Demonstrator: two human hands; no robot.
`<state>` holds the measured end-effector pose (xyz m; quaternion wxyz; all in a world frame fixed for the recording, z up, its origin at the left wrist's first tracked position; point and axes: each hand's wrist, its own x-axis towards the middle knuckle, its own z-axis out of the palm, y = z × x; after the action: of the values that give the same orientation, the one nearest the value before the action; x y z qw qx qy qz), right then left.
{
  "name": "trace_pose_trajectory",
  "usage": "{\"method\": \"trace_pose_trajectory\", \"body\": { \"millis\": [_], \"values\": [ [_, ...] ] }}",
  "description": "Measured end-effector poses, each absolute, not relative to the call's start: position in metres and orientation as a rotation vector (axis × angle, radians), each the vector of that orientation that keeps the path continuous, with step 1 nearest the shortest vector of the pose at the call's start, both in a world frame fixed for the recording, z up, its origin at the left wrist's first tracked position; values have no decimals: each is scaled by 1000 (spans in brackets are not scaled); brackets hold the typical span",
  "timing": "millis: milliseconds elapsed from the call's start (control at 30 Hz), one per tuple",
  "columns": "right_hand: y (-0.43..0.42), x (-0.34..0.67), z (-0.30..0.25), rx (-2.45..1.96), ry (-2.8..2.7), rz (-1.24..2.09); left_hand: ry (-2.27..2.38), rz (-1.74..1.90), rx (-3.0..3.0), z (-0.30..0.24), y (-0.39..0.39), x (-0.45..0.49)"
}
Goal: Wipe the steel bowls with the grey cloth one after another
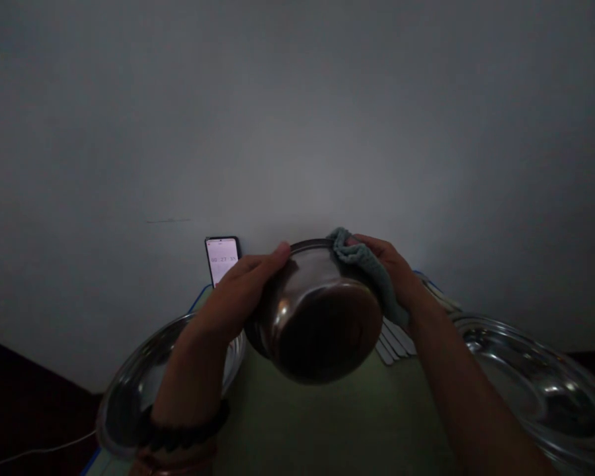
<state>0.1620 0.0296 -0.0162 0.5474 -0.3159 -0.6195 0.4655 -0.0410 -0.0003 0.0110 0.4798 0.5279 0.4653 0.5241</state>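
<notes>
A round stainless steel pot or bowl (327,317) is held up in the middle, tilted so its dark underside faces me. My left hand (250,281) grips its left side, thumb near the rim and fingers partly hidden behind it. At the upper right of the rim, my right hand (389,264) is closed on a grey-green cloth (371,268). The cloth touches the metal at the rim and hangs down along the right side.
A large metal basin (123,390) stands at left, another metal basin (535,377) at right. A phone (222,258) showing a timer leans by the wall (297,119). Several flat pale strips (395,340) lie on the green table (337,423). A white cable (39,451) runs at lower left.
</notes>
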Motion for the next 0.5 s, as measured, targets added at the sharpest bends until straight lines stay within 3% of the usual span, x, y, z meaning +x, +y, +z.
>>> {"method": "trace_pose_trajectory", "body": {
  "millis": [233,500],
  "values": [
    [40,171,-26,-879,-1194,895,933,1439,1099,-4,6,-20],
    [34,153,-37,-919,-1178,811,777,1919,427,-14,15,1]
  ]
}}
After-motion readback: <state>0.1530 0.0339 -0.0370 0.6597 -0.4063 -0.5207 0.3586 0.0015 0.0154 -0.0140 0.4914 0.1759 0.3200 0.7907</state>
